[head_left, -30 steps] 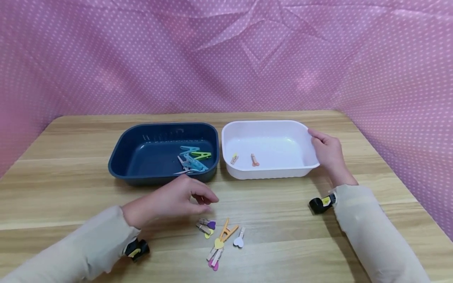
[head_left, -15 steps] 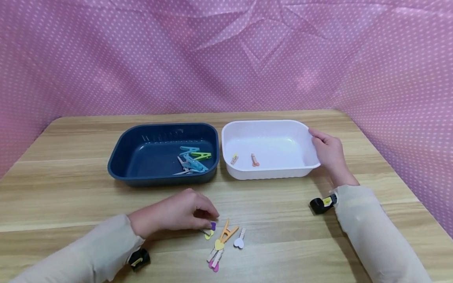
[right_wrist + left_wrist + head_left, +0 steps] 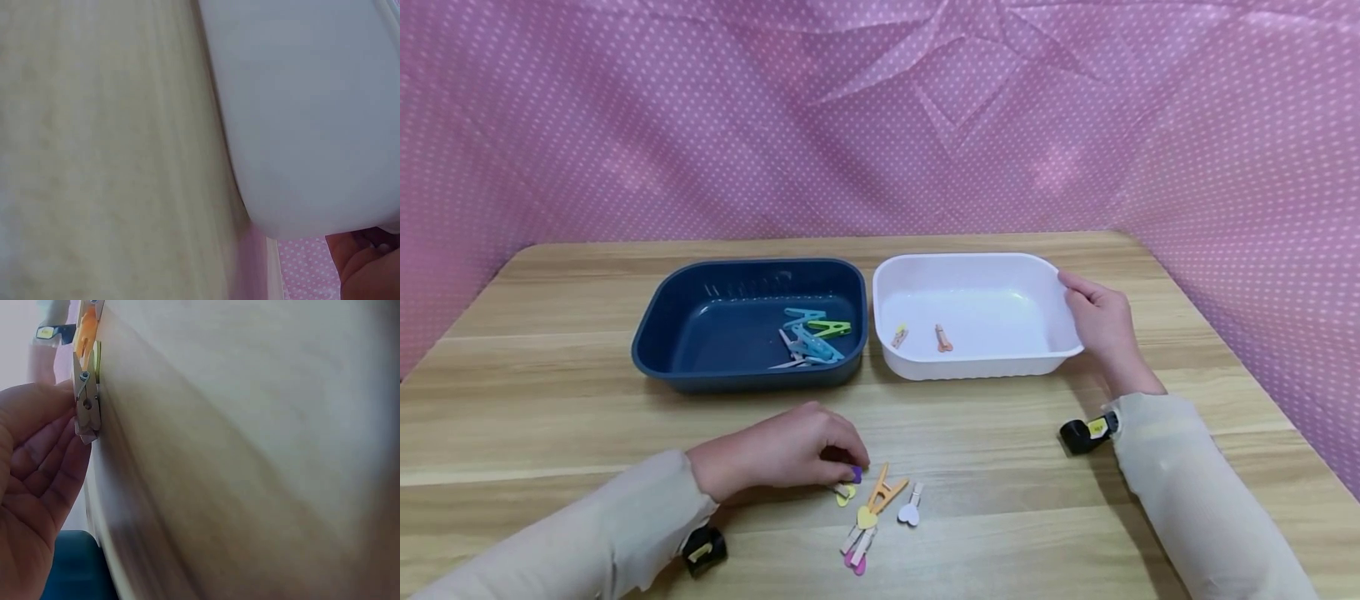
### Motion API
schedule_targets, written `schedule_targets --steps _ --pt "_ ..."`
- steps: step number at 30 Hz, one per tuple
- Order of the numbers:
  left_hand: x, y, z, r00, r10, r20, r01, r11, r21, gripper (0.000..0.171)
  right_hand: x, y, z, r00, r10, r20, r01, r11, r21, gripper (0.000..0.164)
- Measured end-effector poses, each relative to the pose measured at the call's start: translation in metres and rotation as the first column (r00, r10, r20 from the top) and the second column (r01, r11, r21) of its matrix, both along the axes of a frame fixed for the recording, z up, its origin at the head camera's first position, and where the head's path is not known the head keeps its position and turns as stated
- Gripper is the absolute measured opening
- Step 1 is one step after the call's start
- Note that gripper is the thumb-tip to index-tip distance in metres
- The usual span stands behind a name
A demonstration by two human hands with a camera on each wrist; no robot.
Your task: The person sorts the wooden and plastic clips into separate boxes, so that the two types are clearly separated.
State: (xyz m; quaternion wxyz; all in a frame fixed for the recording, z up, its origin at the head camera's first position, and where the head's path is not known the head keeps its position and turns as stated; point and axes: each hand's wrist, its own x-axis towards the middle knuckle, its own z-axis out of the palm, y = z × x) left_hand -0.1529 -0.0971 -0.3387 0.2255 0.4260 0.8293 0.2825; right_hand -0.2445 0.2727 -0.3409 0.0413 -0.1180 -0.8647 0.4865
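Observation:
In the head view my left hand [image 3: 797,447] is low over the table. Its thumb and fingers pinch a small wooden clothespin with a purple heart [image 3: 857,474], mostly hidden by the fingers. The left wrist view shows wooden clothespin [image 3: 86,403] wood and a metal spring at the fingertips. Right beside it lies a yellow-heart clothespin [image 3: 846,495]. An orange plastic clothespin [image 3: 884,493] lies further right, touching a group of heart clothespins [image 3: 860,546]. My right hand [image 3: 1101,323] grips the right wall of a white bin [image 3: 977,367], fingers partly hidden.
A white-heart clothespin [image 3: 911,507] lies right of the orange one. Left of the white bin stands a dark blue bin [image 3: 737,383] holding several plastic clothespins [image 3: 816,343]. Two small wooden clothespins [image 3: 943,338] lie inside the white bin. Pink dotted cloth [image 3: 880,125] hangs behind.
My left hand has come down and slightly right onto the purple-heart clothespin and pinches it. The right hand has kept its grip on the white bin.

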Motion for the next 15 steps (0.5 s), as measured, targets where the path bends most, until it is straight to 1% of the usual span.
schedule_targets --steps 9,15 --pt "0.0003 0.0029 0.0003 1.000 0.014 0.022 -0.013 1.000 -0.009 0.016 -0.0004 0.0006 0.0005 1.000 0.005 0.003 -0.005 1.000 0.008 0.043" --pt "0.0008 0.0028 -0.0004 0.999 0.026 0.031 -0.026 1.000 0.004 0.016 0.0002 -0.0001 0.0009 1.000 0.011 0.014 -0.011 1.000 0.002 0.043"
